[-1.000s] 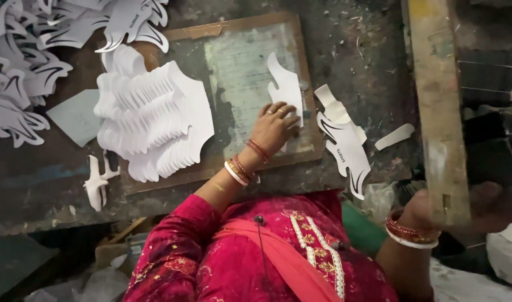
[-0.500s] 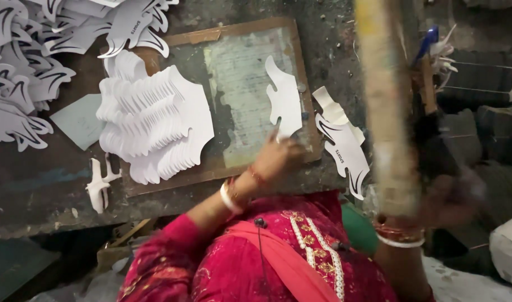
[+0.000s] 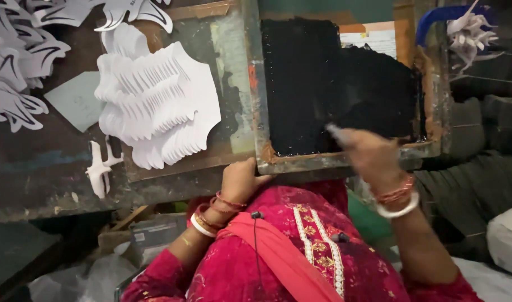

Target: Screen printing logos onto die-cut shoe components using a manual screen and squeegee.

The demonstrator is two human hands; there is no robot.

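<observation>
Screen-printing frame (image 3: 345, 162), its mesh black with ink, lies flat on the table (image 3: 38, 168) over the printing board. Left hand (image 3: 239, 180) grips its near-left corner; right hand (image 3: 368, 154) is closed on a pale handle, seemingly mid-pull, needing an even stroke. White cutouts (image 3: 155, 106) crowd just left; the near edge stays open.
</observation>
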